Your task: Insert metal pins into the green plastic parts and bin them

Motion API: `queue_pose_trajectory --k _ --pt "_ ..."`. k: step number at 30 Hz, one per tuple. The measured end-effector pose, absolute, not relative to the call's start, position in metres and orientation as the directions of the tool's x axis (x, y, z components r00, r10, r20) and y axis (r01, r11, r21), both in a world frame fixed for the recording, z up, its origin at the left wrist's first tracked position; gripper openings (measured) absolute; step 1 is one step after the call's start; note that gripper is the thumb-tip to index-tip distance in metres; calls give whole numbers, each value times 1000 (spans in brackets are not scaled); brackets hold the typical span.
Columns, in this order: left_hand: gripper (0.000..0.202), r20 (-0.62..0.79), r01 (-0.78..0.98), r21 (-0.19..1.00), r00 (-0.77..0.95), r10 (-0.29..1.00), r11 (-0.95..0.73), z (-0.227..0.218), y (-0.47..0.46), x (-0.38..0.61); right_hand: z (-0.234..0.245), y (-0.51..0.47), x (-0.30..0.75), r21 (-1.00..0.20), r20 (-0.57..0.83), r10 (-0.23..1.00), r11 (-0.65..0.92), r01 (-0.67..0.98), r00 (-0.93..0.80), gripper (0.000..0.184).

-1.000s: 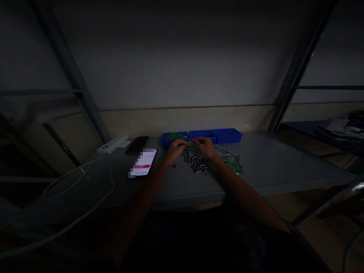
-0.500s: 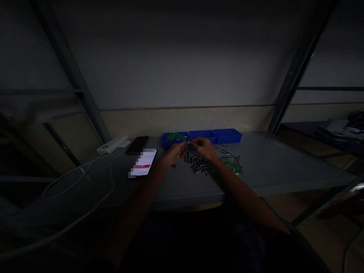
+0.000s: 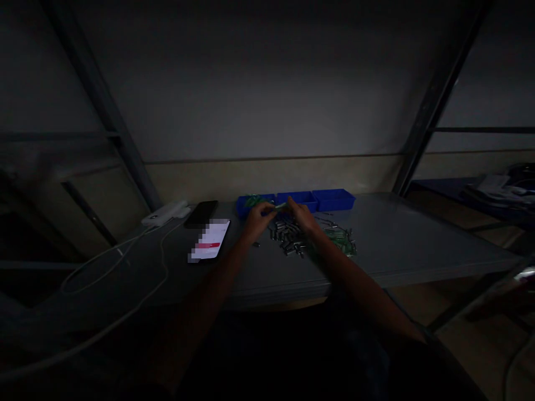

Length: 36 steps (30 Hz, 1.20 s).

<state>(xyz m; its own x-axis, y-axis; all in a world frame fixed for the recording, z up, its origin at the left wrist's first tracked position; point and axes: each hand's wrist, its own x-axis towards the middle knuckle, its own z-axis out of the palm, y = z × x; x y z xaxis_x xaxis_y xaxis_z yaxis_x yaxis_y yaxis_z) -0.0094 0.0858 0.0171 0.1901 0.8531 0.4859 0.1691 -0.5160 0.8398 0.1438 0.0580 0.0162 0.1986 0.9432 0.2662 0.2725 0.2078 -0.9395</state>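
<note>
My left hand [image 3: 258, 219] and my right hand [image 3: 302, 216] meet in front of the blue trays, fingertips pinched on either end of a small, slim green piece [image 3: 281, 205]. Its exact kind is too small and dark to make out. Below them lies a heap of short shiny metal cylinders [image 3: 288, 236]. Partly behind my right forearm is a pile of green pieces [image 3: 343, 243]. One loose metal cylinder [image 3: 256, 244] rests apart, near my left wrist.
Three blue trays stand along the wall: the left tray [image 3: 243, 210] holds green pieces, beside the middle tray [image 3: 310, 199] and right tray [image 3: 334, 199]. A lit phone [image 3: 213, 239], a dark phone [image 3: 201, 214] and a white power device [image 3: 165, 213] with cables lie left on the grey table [image 3: 397, 234].
My left hand has turned, its fingers now pointing right. Both hands have shifted slightly, and the green piece now shows stretched between their fingertips.
</note>
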Motion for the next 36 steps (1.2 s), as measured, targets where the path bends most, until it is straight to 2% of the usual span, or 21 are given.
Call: queue_pose_trajectory --k 5,8,11,15,18,21,24,27,30,36 --pt "18 578 273 749 176 797 -604 16 89 -12 15 57 144 -984 172 980 167 58 96 29" --pt "24 596 319 724 158 787 -612 16 89 -13 12 58 142 -985 170 983 167 42 69 17" --pt "20 563 336 750 129 816 -570 16 88 -12 8 62 143 -973 224 967 215 83 122 12" --pt "10 381 218 890 127 916 -401 15 86 -10 6 68 146 -903 387 908 338 266 159 19" --pt "36 132 123 982 109 985 -145 14 86 -12 8 67 145 -840 443 888 363 402 125 24" --pt "54 -65 38 997 119 991 61 15 88 -14 10 62 143 -795 475 878 398 458 60 25" --pt "43 -149 -63 985 142 979 159 17 89 -15 11 58 142 -766 479 878 411 494 11 28" --pt "18 -82 -113 989 141 987 98 18 88 -15 10 56 142 -751 473 881 410 518 -12 39" --pt "12 38 -101 995 126 991 -25 15 88 -15 10 56 141 -747 485 874 436 502 -37 44" --pt "12 119 -104 987 -49 992 -124 12 92 -16 9 60 139 -786 508 849 390 479 144 14"
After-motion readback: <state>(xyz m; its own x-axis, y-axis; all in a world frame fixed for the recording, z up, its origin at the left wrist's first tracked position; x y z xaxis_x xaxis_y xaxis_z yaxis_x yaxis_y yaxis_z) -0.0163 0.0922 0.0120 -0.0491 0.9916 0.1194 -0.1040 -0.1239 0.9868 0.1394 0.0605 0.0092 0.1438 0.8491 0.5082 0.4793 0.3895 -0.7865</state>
